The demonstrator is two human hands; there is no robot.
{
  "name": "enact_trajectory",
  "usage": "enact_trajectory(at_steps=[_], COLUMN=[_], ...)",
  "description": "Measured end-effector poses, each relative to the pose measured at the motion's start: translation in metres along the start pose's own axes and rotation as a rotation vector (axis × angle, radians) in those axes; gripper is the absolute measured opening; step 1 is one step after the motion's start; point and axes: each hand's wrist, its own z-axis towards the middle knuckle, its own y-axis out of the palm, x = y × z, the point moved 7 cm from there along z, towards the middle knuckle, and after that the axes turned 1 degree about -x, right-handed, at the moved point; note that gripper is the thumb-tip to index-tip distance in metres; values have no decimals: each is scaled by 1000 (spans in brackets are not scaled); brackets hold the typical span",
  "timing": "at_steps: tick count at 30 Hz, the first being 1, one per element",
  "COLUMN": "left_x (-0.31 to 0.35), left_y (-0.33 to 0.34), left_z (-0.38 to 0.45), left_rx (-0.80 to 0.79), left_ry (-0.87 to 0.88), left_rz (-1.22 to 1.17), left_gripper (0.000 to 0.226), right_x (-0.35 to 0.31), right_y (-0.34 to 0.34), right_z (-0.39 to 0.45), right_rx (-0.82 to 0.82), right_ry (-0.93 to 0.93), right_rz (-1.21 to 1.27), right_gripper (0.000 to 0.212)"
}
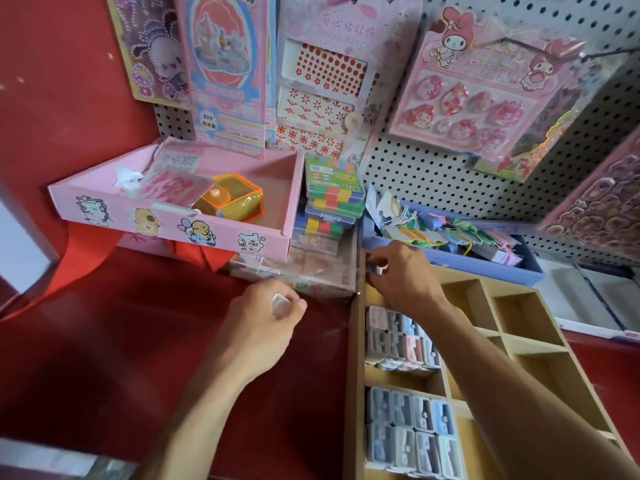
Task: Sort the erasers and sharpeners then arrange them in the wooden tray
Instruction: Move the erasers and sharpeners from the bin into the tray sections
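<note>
Nearest the lens, at the lower right of the frame, two compartments of the wooden tray (355,358) are already packed with small wrapped pieces: blue ones (412,434) stood side by side in two rows in the bottom cell, and a mixed grey, pink and blue group (401,337) in the cell above — a packing that is judged to keep like with like and to use each cell fully. Whether these are erasers or sharpeners cannot be told from this view. The cells along the tray's right side are seen bare. At the centre of the frame the right hand (401,275) is reached to the tray's top left cell, its fingers curled as if pinching something small and pale; the item itself is too hidden to be named. Left of it, over the red desk (104,341) and apart from the tray, a small white block (281,303) is gripped in the curled fingers of the left hand (266,320) — held ready, it is judged, as the next piece for a cell. A pink box (173,220) and a blue bin (460,261) are set behind, against the pegboard (433,174).
</note>
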Motion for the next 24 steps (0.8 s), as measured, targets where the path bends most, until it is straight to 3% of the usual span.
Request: enact_trajectory(at_steps=[4, 9, 12, 15, 21, 24], left_x=[-12, -34, -47, -58, -63, -62], left_y=[-11, -38, -61, -82, -93, -96], left_z=[-1, 4, 2, -3, -11, -12], left_rx=[15, 65, 115, 182, 190, 195], left_ry=[-28, -139, -151, -153, -122, -112], left_rz=[17, -113, -91, 16, 85, 68], left_gripper=[5, 11, 10, 4, 20, 18], right_x=[1, -4, -26, -66, -138, -156], right_y=[-2, -19, -29, -21, 34, 64], right_z=[-1, -14, -28, -42, -51, -49], right_rx=[-10, 104, 152, 67, -148, -248], right_ry=[11, 56, 37, -31, -219, -258], right_rz=[5, 94, 178, 251, 219, 142], right_gripper=[12, 19, 11, 8, 17, 33])
